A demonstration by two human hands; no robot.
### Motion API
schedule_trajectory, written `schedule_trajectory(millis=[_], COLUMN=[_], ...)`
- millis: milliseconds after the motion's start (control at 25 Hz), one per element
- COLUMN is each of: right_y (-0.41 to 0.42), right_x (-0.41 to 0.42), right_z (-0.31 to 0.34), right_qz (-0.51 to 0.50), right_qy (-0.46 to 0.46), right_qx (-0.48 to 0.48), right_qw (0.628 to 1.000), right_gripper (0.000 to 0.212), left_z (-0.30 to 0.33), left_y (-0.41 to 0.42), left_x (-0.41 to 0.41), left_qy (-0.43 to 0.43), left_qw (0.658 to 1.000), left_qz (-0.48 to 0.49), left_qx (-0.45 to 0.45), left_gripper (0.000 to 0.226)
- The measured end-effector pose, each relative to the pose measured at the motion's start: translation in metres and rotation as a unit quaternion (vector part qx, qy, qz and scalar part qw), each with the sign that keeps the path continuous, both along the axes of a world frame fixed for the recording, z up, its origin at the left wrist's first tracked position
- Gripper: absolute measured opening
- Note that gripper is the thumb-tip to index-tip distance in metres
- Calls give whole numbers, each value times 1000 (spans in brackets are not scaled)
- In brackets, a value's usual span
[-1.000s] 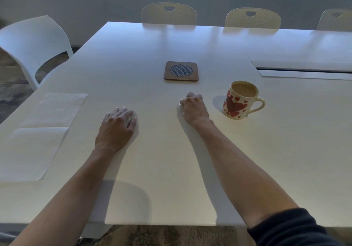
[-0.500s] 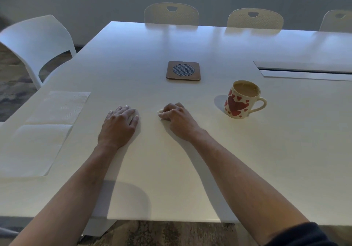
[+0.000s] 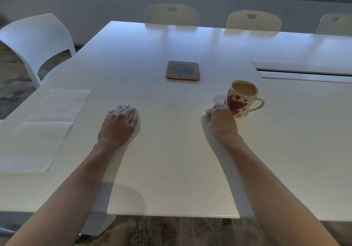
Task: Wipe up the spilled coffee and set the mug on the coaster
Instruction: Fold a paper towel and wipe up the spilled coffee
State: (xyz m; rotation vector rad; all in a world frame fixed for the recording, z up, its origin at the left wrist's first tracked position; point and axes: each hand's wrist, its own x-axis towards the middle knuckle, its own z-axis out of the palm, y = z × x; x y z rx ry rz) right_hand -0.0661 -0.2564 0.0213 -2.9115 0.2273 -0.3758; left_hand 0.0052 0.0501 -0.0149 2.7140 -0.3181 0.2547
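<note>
A cream mug with red hearts, full of milky coffee, stands upright on the white table, handle to the right. A brown square coaster with a round mesh centre lies farther back, bare. My right hand is curled round a small white wad of tissue and presses it on the table right beside the mug's left side. My left hand rests flat on the table, fingers straight, holding nothing. No coffee stain shows on the table surface.
Two white paper napkins lie flat at the table's left edge. A cable slot with a lid sits at the back right. A white chair stands to the left, and three cream chairs stand along the far side.
My right hand has slid with the tissue from left of centre to the right, up against the mug. My left hand has stayed in place.
</note>
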Motion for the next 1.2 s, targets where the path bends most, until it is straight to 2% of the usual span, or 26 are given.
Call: schedule_trajectory(millis=[200, 440, 600, 720, 880, 960, 1080, 1200], right_y=[29, 92, 85, 59, 23, 26, 44, 72], right_x=[-26, -49, -68, -78, -89, -96, -105, -111], right_z=[-7, -8, -4, 1, -1, -3, 0, 1], right_qz=[-40, 115, 166, 132, -10, -49, -32, 52], right_qy=[-13, 14, 30, 33, 17, 11, -1, 25], right_qx=[12, 3, 63, 37, 35, 28, 24, 39], right_qw=[999, 993, 984, 990, 999, 998, 999, 998], right_gripper=[33, 35, 43, 40, 41, 39, 35, 40], left_z=[-1, -2, -1, -2, -3, -3, -2, -3], left_y=[-3, -1, 1, 2, 1, 1, -1, -1], left_x=[1, 1, 1, 1, 1, 1, 1, 1], left_qy=[-10, -15, -9, -8, -8, -7, -7, -9], left_qw=[1000, 1000, 1000, 1000, 1000, 1000, 1000, 1000], left_qz=[6, 4, -1, -3, 1, 3, 5, 5], left_qx=[9, 9, 1, 2, 1, 1, 2, 3], left_gripper=[39, 39, 40, 41, 41, 41, 41, 40])
